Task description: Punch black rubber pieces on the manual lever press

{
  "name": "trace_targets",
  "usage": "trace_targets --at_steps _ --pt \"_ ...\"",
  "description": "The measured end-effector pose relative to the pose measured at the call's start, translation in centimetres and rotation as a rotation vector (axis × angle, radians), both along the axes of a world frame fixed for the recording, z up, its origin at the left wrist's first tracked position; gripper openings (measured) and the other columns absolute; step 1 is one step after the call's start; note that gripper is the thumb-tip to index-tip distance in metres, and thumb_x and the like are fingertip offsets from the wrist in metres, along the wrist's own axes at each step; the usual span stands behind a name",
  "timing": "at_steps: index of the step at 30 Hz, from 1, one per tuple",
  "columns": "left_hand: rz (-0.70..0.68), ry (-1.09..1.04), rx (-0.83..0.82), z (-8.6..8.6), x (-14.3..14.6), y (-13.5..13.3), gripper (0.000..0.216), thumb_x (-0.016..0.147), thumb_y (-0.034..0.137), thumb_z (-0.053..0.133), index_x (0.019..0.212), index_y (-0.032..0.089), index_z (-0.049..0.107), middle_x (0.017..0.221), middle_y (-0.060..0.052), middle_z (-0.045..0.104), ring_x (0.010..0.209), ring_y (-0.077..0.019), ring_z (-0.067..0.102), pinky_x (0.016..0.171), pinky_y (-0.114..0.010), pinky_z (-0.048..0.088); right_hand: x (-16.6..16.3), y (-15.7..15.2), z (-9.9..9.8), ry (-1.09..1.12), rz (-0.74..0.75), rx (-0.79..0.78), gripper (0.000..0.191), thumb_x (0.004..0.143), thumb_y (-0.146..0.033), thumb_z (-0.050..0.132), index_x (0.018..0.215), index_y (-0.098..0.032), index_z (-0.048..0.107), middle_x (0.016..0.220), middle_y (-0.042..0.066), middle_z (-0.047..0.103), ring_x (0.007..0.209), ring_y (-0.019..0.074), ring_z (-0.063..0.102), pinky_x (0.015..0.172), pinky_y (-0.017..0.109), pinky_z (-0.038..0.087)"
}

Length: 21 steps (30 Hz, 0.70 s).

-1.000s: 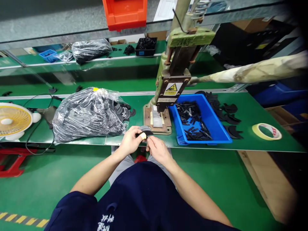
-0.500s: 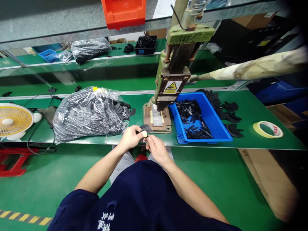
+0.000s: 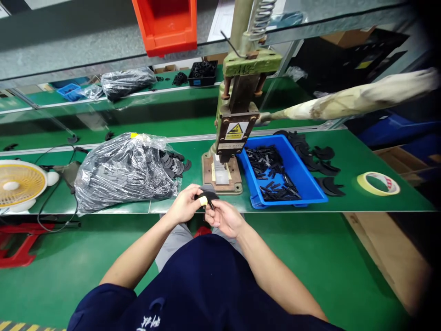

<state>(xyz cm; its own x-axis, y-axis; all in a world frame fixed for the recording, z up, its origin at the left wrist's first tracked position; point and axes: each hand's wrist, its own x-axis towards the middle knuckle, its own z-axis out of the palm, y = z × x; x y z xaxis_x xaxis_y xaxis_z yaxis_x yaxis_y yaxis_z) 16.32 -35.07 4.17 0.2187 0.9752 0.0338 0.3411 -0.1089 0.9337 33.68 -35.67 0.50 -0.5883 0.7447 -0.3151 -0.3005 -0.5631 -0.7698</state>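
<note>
A black, crescent-shaped plastic piece [image 3: 209, 194] is pinched in my left hand [image 3: 184, 206], just in front of the hand press [image 3: 237, 120]. Yellow tape wraps that hand's thumb. My right hand [image 3: 225, 219] meets it at the piece's lower edge, its thumb and forefinger closed on a small black strip [image 3: 212, 206]. The fingers partly hide where strip and crescent meet. Beside the press, a blue bin [image 3: 253, 200] holds many similar narrow black strips [image 3: 280, 191]. More crescent pieces [image 3: 173, 164] spill from a clear plastic bag [image 3: 117, 177] on the left.
The press's wrapped lever [image 3: 344, 103] sticks out to the right above the bin. Crescents with strips [image 3: 329, 186] lie right of the bin, near a tape roll [image 3: 379, 184]. A yellow fan [image 3: 20, 186] stands far left. An orange bin [image 3: 168, 46] hangs overhead at the shelf edge.
My right hand has turned, showing more of its palm and curled fingers, while still at the crescent's edge. The crescent has tilted slightly in my left hand. The camera view has shifted a little.
</note>
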Motion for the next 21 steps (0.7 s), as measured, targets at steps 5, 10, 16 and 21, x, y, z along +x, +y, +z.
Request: trace_targets --at_steps 5,10,16,21 --pt "-0.161 0.108 0.136 2.3 -0.5 -0.7 0.017 0.093 0.030 0.060 0.083 0.017 0.067 0.109 -0.009 0.064 0.103 -0.0205 0.061 0.092 -0.032 0.048 0.5 -0.3 0.4 0.194 0.143 -0.134 0.035 0.077 -0.049 0.069 0.083 -0.016 0.057 0.061 -0.003 0.052 0.050 0.0084 0.050 0.036 0.018 0.019" --pt "-0.205 0.126 0.187 4.4 -0.4 -1.1 0.019 0.093 0.033 0.060 0.085 0.018 0.067 0.110 -0.011 0.065 0.101 -0.0216 0.062 0.089 -0.033 0.050 0.6 -1.2 1.5 0.251 0.141 -0.149 0.035 0.077 -0.047 0.074 0.082 -0.017 0.058 0.058 -0.004 0.056 0.044 0.0059 0.049 0.033 0.016 0.017" --pt "-0.146 0.190 0.193 6.0 0.0 -2.2 0.019 0.093 0.032 0.059 0.085 0.017 0.068 0.110 -0.011 0.065 0.099 -0.0214 0.062 0.088 -0.033 0.050 0.9 -2.2 2.6 0.208 0.106 -0.195 0.032 0.079 -0.042 0.076 0.080 -0.016 0.058 0.056 -0.005 0.056 0.050 0.0099 0.063 0.032 0.014 0.020" --pt "-0.170 0.068 -0.032 6.1 0.2 -1.1 0.019 0.086 0.033 0.069 0.079 0.016 0.066 0.101 -0.009 0.067 0.094 -0.0209 0.065 0.085 -0.032 0.052 1.2 -1.8 2.0 0.221 0.158 -0.230 0.036 0.078 -0.049 0.075 0.081 -0.018 0.056 0.059 -0.005 0.053 0.057 0.0129 0.068 0.030 0.014 0.023"
